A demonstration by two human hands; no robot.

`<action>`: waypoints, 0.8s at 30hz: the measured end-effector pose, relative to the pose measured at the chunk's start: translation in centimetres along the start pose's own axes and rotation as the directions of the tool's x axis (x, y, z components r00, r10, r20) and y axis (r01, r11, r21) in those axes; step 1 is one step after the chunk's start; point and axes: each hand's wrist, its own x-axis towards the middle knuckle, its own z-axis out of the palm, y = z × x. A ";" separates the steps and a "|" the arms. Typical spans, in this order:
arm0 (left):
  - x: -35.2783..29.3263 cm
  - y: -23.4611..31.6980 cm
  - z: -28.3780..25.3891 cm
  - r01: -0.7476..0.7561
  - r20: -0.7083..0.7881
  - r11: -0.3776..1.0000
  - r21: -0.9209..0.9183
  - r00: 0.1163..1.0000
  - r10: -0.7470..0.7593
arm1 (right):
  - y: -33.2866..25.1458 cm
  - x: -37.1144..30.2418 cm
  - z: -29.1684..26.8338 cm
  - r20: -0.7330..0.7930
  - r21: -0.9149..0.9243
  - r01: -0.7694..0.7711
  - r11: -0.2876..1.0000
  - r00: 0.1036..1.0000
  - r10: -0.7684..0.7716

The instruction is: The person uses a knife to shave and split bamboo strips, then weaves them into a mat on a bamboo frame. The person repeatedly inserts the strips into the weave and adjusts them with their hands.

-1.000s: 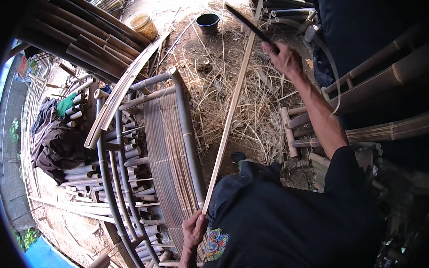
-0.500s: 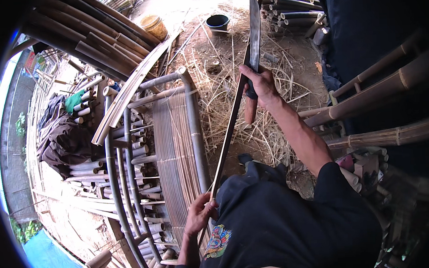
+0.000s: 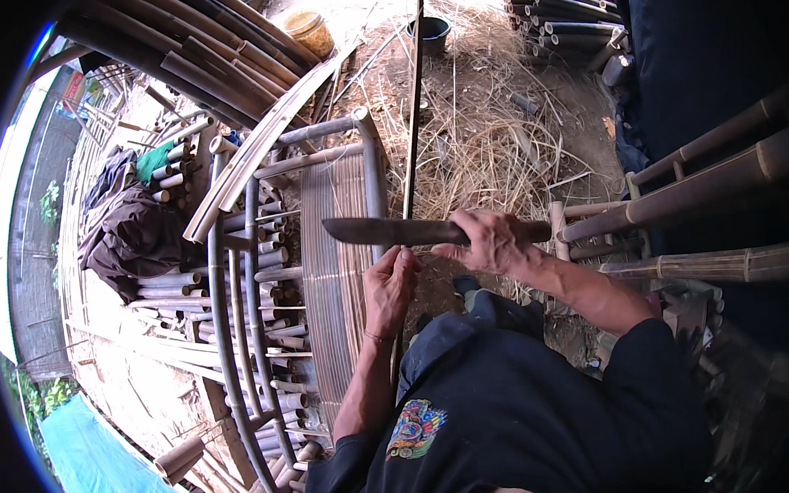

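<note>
Knife [image 3: 385,230] — tip pts L, long axis approx. across strip [image 3: 415,94].

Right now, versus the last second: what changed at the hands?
The right hand came back toward the left hand, swinging the knife from pointing away to pointing left, across the bamboo strip. The left hand moved forward. The strip turned, now showing dark. Unchanged: knife in the right hand; bamboo bench and black bucket in place.

Head-worn fisheye, looking down, near left hand [image 3: 391,291] and right hand [image 3: 494,243].
</note>
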 end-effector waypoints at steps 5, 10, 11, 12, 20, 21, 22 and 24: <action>-2.4 -1.7 0.5 -0.020 -0.050 0.996 0.081 0.998 0.024 | 4.0 2.0 -0.1 0.097 0.004 -0.261 0.965 0.961 0.260; -7.3 -2.6 0.0 0.045 -0.001 0.987 0.156 0.999 -0.045 | 12.4 5.0 -3.9 0.013 -0.141 -0.344 0.928 0.937 0.349; -8.4 -3.4 -0.6 0.034 -0.012 0.986 0.162 0.999 -0.033 | 13.5 5.8 -5.0 0.009 -0.165 -0.355 0.920 0.933 0.361; -9.6 -4.5 -1.4 0.026 -0.030 0.985 0.170 0.999 -0.021 | 14.2 6.6 -6.1 0.007 -0.183 -0.362 0.914 0.929 0.370; -14.9 -10.8 -7.7 0.088 -0.105 0.970 0.225 0.992 -0.066 | 18.5 9.2 -11.5 -0.136 -0.216 -0.346 0.913 0.937 0.322; -14.8 -11.3 -7.9 0.080 -0.126 0.962 0.261 0.991 -0.048 | 17.0 9.1 -10.7 -0.108 -0.236 -0.285 0.929 0.958 0.266; -14.3 -11.2 -7.9 0.053 -0.137 0.955 0.293 0.991 -0.013 | 15.6 8.6 -10.2 -0.084 -0.261 -0.227 0.938 0.974 0.212; -13.9 -10.9 -8.1 0.012 -0.155 0.933 0.359 0.987 0.047 | 13.6 7.9 -8.6 -0.030 -0.192 0.170 0.966 0.983 -0.179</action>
